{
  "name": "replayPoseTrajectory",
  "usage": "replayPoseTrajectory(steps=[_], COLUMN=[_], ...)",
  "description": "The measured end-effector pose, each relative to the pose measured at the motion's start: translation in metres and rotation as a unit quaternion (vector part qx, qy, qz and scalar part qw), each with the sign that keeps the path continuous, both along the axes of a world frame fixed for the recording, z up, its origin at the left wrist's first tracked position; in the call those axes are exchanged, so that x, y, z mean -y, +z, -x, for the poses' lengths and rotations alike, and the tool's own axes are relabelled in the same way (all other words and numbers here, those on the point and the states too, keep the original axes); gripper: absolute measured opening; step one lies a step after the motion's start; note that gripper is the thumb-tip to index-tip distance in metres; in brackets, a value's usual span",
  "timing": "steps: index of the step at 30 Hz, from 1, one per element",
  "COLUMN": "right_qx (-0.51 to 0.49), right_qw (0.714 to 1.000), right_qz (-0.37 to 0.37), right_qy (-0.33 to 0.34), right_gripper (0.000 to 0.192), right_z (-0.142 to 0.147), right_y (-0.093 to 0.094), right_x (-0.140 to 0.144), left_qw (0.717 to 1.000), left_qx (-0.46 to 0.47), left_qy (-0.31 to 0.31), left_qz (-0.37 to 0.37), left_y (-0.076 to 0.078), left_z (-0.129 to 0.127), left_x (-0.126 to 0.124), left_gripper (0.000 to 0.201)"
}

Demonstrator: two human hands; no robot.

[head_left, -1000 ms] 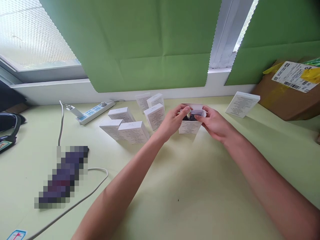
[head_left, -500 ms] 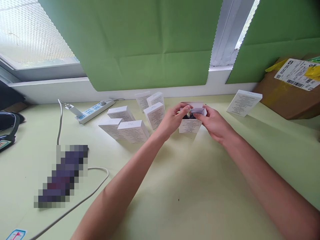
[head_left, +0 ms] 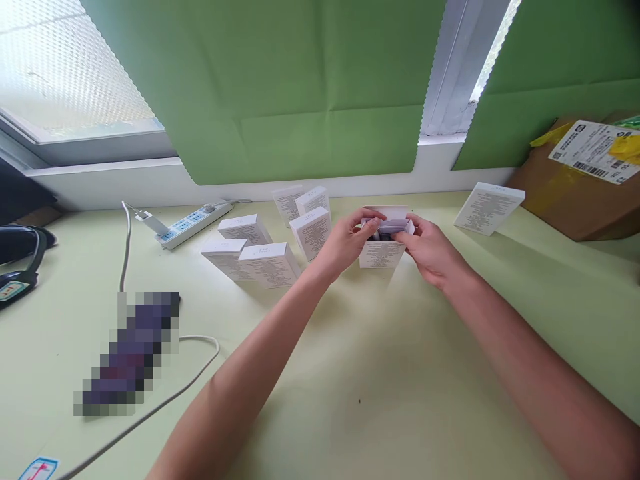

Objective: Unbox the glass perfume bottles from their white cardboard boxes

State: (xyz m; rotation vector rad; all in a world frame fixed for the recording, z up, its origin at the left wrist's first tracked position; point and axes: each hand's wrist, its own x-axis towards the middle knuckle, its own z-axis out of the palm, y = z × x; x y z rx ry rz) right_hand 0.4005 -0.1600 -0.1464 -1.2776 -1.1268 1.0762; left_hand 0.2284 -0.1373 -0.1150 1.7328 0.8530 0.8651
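Note:
A small white carton with printed text stands upright on the pale green table, its top flaps raised. Dark contents, too small to make out, show inside its mouth. My left hand grips the carton's left side, thumb at the opening. On the opposite side my right hand holds the right edge, its thumb reaching over the rim. Closest to my left hand is a closed white box of the same kind. Another closed white box stands alone to the right of my right hand.
Several more white boxes stand to the left. A power strip with a plugged-in charger lies behind them. A pixelated dark object and a white cable lie at left. A brown cardboard box stands at the right.
My left thumb has drawn back slightly from the carton's opening, and more of the inside shows. Both hands stay on the carton. The view has shifted a little.

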Motion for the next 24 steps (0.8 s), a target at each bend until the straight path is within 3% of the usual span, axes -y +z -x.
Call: replayPoseTrajectory(steps=[4, 13, 17, 24], right_qx=[0.004, -0.027, -0.070, -0.095], right_qw=[1.000, 0.991, 0.981, 0.980], right_qz=[-0.001, 0.005, 0.009, 0.017], right_qy=[0.020, 0.133, 0.180, 0.176], right_gripper=[0.027, 0.034, 0.031, 0.029], right_z=[0.000, -0.006, -0.014, -0.030], right_y=[0.004, 0.017, 0.018, 0.007], right_x=[0.003, 0.012, 0.011, 0.004], left_qw=[1.000, 0.998, 0.998, 0.997], left_qx=[-0.002, -0.039, -0.052, -0.034], left_qy=[-0.001, 0.052, 0.021, -0.034], left_qz=[-0.005, 0.005, 0.030, 0.056], left_y=[0.001, -0.004, 0.001, 0.005], left_z=[0.000, -0.007, 0.004, 0.019], left_x=[0.001, 0.005, 0.000, -0.012], left_gripper=[0.023, 0.016, 0.023, 0.024])
